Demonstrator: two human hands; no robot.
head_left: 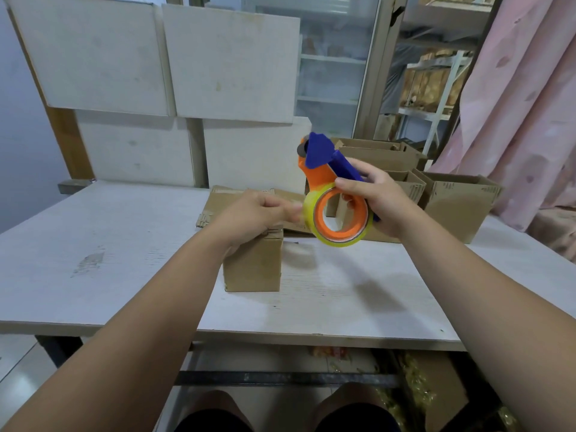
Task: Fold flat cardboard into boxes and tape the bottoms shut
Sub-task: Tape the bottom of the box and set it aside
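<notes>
White desk [93, 244], top scuffed and marked. Small closed box [252, 266] stood near middle. Flat cardboard [218, 198] laid just behind small closed box. Open boxes [458, 204] grouped behind it, to right.

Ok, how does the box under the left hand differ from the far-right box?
The near box is smaller, its top flaps folded shut; the far-right box is bigger and open on top. The near box stands mid-table; the other sits beside more boxes. Both are brown cardboard.
</notes>
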